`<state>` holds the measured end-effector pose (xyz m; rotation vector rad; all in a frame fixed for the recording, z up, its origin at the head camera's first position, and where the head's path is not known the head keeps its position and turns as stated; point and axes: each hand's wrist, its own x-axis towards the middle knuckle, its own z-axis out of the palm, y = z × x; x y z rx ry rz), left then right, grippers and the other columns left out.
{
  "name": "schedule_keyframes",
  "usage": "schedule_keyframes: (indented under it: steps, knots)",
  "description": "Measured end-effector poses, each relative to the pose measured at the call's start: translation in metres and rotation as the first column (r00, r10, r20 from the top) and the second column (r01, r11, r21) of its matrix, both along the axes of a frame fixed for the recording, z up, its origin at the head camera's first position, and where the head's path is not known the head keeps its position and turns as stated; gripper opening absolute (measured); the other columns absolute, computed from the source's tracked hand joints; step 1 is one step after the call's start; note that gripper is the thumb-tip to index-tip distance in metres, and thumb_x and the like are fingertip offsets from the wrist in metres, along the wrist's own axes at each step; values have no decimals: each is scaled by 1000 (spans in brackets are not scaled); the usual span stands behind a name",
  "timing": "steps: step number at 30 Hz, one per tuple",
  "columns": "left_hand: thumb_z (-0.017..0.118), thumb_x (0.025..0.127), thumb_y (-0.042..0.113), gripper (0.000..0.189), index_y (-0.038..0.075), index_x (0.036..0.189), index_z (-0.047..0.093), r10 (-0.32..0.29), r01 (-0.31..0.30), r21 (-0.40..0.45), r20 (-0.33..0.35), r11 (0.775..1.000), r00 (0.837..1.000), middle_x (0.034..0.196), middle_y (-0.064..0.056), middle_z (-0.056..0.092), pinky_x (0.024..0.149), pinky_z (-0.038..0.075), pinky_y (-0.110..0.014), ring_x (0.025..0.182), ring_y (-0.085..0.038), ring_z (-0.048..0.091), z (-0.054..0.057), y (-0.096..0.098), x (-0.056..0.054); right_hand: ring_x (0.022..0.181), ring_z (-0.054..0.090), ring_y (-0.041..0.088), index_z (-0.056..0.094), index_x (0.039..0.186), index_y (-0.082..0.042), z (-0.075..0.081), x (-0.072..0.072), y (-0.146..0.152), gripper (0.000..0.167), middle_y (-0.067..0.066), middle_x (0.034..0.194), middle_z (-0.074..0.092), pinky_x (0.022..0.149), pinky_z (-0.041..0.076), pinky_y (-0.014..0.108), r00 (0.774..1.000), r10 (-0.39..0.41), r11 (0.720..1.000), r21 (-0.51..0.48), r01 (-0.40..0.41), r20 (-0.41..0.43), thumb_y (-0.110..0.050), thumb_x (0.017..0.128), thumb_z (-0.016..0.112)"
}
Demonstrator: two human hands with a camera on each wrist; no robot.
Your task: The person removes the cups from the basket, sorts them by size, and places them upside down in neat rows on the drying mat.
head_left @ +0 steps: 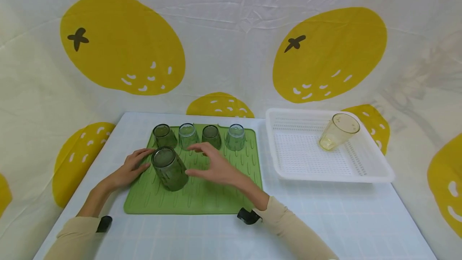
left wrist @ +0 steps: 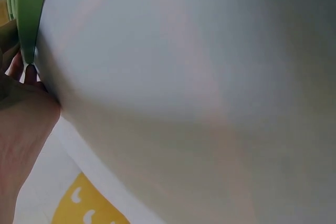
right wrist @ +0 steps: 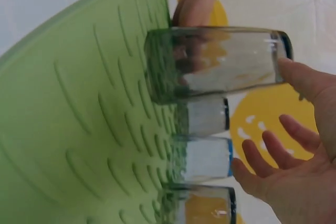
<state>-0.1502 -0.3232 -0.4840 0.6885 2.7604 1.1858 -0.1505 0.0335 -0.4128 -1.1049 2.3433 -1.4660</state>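
Observation:
A tall smoky grey glass (head_left: 169,169) stands upside down on a green drying mat (head_left: 213,196), toward its left side. My right hand (head_left: 216,167) is just right of it, fingers spread and the thumb at the glass's side. In the right wrist view, the thumb overlaps the tall glass (right wrist: 220,66) near its raised base; whether it touches cannot be told. My left hand (head_left: 130,169) rests at the mat's left edge with relaxed fingers. The left wrist view catches that hand (left wrist: 23,103) beside the mat's edge (left wrist: 31,14).
Several smaller glasses, among them a bluish one (head_left: 236,136) and a dark one (head_left: 164,135), line the mat's back edge upside down. To the right, a white plastic basket (head_left: 288,173) holds a yellowish glass (head_left: 337,133). A fruit-print cloth (head_left: 231,51) hangs behind the table.

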Motion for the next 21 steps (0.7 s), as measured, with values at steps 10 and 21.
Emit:
schedule_keyframes:
  steps: [10, 21]
  knots:
    - [55, 105, 3, 45, -9, 147, 43, -4, 4, -8, -10, 1000, 1000, 148, -37, 33, 97, 23, -70, 134, -56, 25, -2, -2, -2, 128, 55, 20, 60, 136, -7, 13, -9, 40, 48, 7, 134, 61, 110, 45, 41, 996, -47, 998, -37, 44, -79, -19, 93, 79]
    - [55, 105, 3, 45, -8, 148, 42, 0, 0, -3, 15, 1000, 1000, 149, -36, 32, 98, 23, -71, 135, -57, 24, -1, -1, -1, 123, 59, 21, 65, 131, -5, 26, -19, 83, 39, 7, 128, 65, 109, 46, 45, 988, -133, 990, -64, 128, -84, -12, 94, 77]
